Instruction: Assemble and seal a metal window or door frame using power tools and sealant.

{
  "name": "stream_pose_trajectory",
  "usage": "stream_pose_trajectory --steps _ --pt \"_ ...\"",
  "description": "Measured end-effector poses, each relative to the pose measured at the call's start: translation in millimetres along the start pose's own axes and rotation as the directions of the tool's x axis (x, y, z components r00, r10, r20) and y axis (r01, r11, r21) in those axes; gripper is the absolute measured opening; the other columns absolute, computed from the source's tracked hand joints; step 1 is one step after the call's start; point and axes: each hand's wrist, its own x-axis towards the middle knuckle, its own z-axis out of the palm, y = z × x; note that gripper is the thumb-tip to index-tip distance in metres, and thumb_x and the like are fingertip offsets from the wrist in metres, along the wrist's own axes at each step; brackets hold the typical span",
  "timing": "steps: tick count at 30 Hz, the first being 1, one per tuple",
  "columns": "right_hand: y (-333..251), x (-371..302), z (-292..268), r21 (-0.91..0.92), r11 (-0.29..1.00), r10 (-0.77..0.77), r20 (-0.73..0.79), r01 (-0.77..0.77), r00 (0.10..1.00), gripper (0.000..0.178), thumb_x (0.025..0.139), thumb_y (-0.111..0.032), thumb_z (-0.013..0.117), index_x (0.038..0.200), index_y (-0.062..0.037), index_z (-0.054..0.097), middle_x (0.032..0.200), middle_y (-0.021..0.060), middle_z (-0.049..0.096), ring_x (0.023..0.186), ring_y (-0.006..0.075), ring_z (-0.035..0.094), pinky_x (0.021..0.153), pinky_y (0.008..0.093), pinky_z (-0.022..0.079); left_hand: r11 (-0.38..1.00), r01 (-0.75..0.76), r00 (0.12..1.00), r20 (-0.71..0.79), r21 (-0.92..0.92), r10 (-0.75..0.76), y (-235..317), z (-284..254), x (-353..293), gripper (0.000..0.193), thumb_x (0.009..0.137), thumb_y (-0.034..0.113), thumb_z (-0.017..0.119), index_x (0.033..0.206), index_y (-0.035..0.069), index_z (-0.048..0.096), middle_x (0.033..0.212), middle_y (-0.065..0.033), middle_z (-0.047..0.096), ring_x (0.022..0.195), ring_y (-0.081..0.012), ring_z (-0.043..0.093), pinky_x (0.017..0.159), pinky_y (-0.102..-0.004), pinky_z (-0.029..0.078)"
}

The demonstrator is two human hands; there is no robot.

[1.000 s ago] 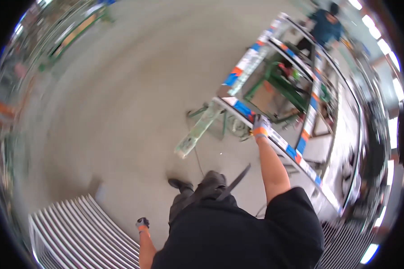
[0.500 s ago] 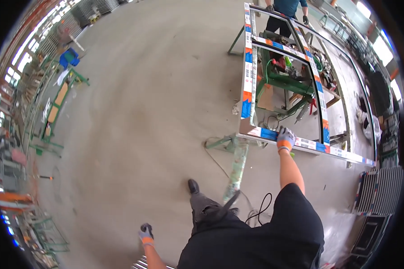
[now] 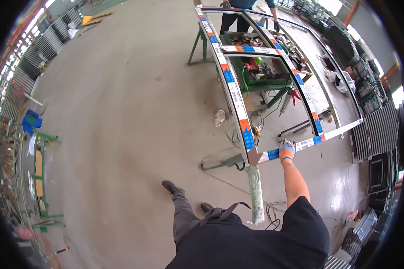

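My right hand (image 3: 287, 149), in a grey and orange glove, is closed around the near rail of a large metal window frame (image 3: 239, 107). Strips of blue, orange and white tape cover the frame's bars, which divide it into several openings. Close to the frame's near left corner is a trestle arm wrapped in greenish film (image 3: 255, 193). At the frame's far end stands another person, with a dark-gloved hand (image 3: 276, 26) beside the rail. My left hand is out of view.
Through the frame's openings show a green tool cart (image 3: 267, 85) and a caulking gun (image 3: 284, 105). A cable (image 3: 226, 180) trails over the floor near my feet. Crumpled plastic (image 3: 219, 118) lies left of the frame. Stacked profiles (image 3: 379, 130) stand at right, a green rack (image 3: 44, 179) at left.
My view has turned and shifted, so the frame sits farther left. My right hand stays on the near rail. My left hand, seen low at left before, has left the view.
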Motion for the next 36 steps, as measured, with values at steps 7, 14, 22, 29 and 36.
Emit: stream_pose_trajectory --steps 7,14,22,29,36 --pt "-64.9 -10.2 8.8 -0.01 0.951 0.31 0.082 -0.31 0.947 0.037 0.095 -0.038 0.048 0.1 -0.007 0.067 0.099 0.017 0.069 0.102 0.0339 0.063 0.099 0.0469 0.041 0.913 -0.08 0.973 0.231 0.4 -0.016 282.3 -31.8 174.8 0.031 0.09 0.043 0.05 0.072 0.018 0.051 0.055 -0.0059 0.049 0.045 -0.0247 0.045 0.039 -0.0425 0.029" --pt "-108.5 -15.5 -22.9 0.35 0.732 0.586 0.113 -0.584 0.802 0.029 0.091 -0.032 0.056 0.092 -0.008 0.072 0.096 0.0184 0.07 0.094 0.0364 0.065 0.089 0.0456 0.047 0.741 -0.617 0.782 0.097 0.265 0.616 676.4 105.9 300.1 0.01 0.088 0.016 0.063 0.079 0.013 0.062 0.066 0.0014 0.058 0.052 -0.0104 0.048 0.044 -0.0273 0.034" --pt "-163.6 39.0 -18.1 0.197 0.628 0.758 0.066 -0.753 0.649 0.022 0.088 -0.027 0.061 0.089 -0.0082 0.072 0.092 0.0154 0.07 0.094 0.0328 0.064 0.089 0.0433 0.047 0.735 -0.637 0.765 0.302 0.231 0.568 838.7 289.1 367.6 0.01 0.088 0.013 0.067 0.081 0.008 0.062 0.067 -0.0028 0.061 0.054 -0.0133 0.055 0.049 -0.0292 0.046" --pt "-268.2 202.1 -17.9 0.391 0.717 0.637 -0.03 -0.577 0.77 0.025 0.089 -0.028 0.062 0.098 -0.0048 0.068 0.099 0.0166 0.068 0.097 0.0352 0.062 0.087 0.0442 0.048 0.694 -0.474 0.868 0.421 0.542 0.264 853.8 436.9 348.9 0.008 0.086 0.015 0.064 0.082 0.009 0.067 0.065 -0.0035 0.062 0.049 -0.013 0.055 0.041 -0.0282 0.04" --pt "-405.8 353.0 -14.3 0.503 0.744 0.477 0.061 -0.44 0.877 0.029 0.087 -0.028 0.062 0.104 -0.0042 0.065 0.106 0.0178 0.064 0.104 0.037 0.056 0.094 0.0444 0.044 0.124 -0.762 0.552 0.537 0.636 0.638 1055.6 624.6 358.4 0.027 0.09 0.02 0.066 0.11 0.003 0.065 0.097 -0.01 0.072 0.087 -0.0198 0.068 0.078 -0.0328 0.053"
